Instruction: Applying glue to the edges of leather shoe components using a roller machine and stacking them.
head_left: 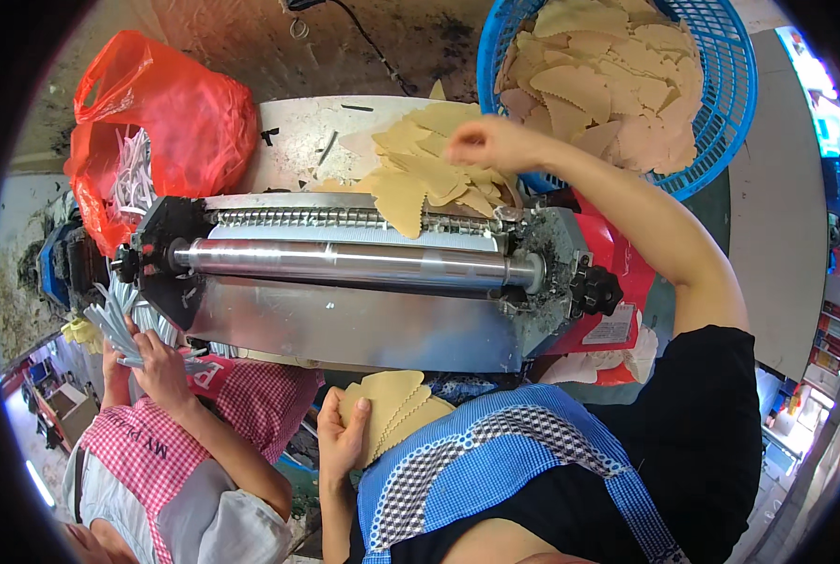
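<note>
My left hand (pixel 340 434) is close to my blue apron and grips a stack of tan sheets with zigzag edges (pixel 393 404). My right hand (pixel 488 141) reaches over a roller machine (pixel 354 265), its fingers curled down on a loose pile of the same tan sheets (pixel 424 174) lying on the machine's far tray. It is blurred, so I cannot tell whether it grips a sheet. One sheet hangs over the toothed roller. A blue plastic basket (pixel 735 113), heaped with more tan sheets, stands just beyond the right hand.
A red plastic bag (pixel 185 113) holding white strips sits at the machine's far left. At the lower left a co-worker in a red checked apron has a hand (pixel 161 371) on a bundle of white strips (pixel 119 320). The machine's red end housing (pixel 617 273) is on the right.
</note>
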Demonstrator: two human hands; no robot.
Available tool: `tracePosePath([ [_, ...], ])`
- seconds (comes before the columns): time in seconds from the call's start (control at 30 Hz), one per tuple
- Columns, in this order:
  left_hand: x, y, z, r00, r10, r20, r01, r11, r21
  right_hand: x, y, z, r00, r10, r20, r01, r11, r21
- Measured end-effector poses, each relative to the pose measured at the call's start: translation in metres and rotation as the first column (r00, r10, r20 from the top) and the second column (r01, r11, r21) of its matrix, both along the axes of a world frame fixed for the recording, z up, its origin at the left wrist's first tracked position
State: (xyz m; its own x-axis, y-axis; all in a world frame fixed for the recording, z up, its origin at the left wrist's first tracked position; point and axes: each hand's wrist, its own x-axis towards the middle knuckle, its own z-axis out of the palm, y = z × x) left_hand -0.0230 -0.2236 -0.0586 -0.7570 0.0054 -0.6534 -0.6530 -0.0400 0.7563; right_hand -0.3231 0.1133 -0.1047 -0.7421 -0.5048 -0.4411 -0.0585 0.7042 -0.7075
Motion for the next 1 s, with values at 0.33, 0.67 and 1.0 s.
tracePosePath([
  [0.33, -0.002, -0.007, 0.002, 0.998, -0.056, -0.006, 0.056, 0.997, -0.054, 0.012, 0.027, -0.013, 0.922, 0.143, -0.36, 0.045, 0.883, 0.467],
  [0.67, 0.009, -0.004, 0.002, 1.0, 0.021, 0.014, -0.021, 1.0, 0.009, -0.011, -0.04, 0.01, 0.999, 0.002, 0.036, -0.012, 0.964, 0.266],
  [1.0, 0.016, -0.009, 0.005, 1.0, -0.001, -0.014, 0.0, 0.998, -0.058, -0.043, -0.099, -0.026, 0.907, 0.41, -0.094, -0.416, 0.907, -0.063],
])
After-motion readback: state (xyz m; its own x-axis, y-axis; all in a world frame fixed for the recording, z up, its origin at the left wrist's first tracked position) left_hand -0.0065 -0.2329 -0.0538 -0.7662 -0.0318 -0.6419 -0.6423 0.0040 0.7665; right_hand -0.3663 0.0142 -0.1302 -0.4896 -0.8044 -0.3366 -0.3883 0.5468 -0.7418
